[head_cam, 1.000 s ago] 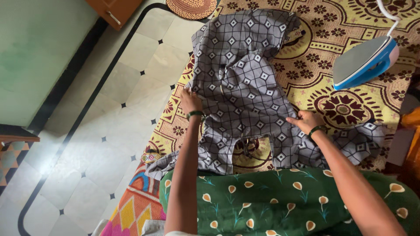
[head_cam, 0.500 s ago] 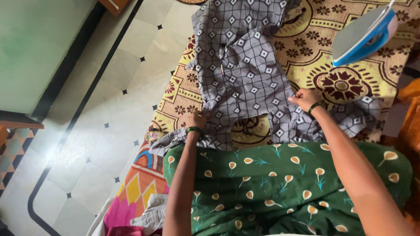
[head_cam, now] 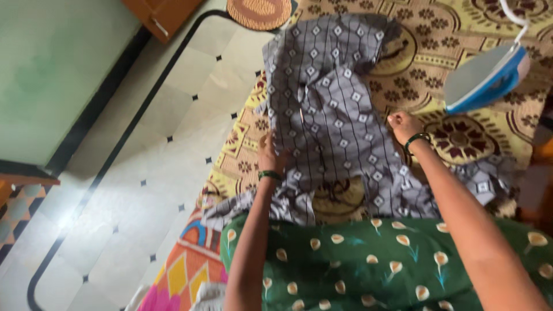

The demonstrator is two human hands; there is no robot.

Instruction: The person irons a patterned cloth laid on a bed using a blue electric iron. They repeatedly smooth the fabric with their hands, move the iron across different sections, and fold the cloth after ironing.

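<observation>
Both hands clamped the grey shirt (head_cam: 334, 109): left hand (head_cam: 269, 154) on one edge, right hand (head_cam: 403, 125) opposite. Shirt lay on a yellow mat (head_cam: 426, 52); iron (head_cam: 487, 78) nearby, tiled floor (head_cam: 155, 167) alongside.

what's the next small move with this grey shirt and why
Probably lay it back down and smooth it flat. Both the left hand and the right hand grip the grey patterned shirt, which is bunched and creased over the yellow mat. The iron stands apart, to the right.

Pale tiled floor (head_cam: 144, 155), green wall (head_cam: 52, 63)
</observation>
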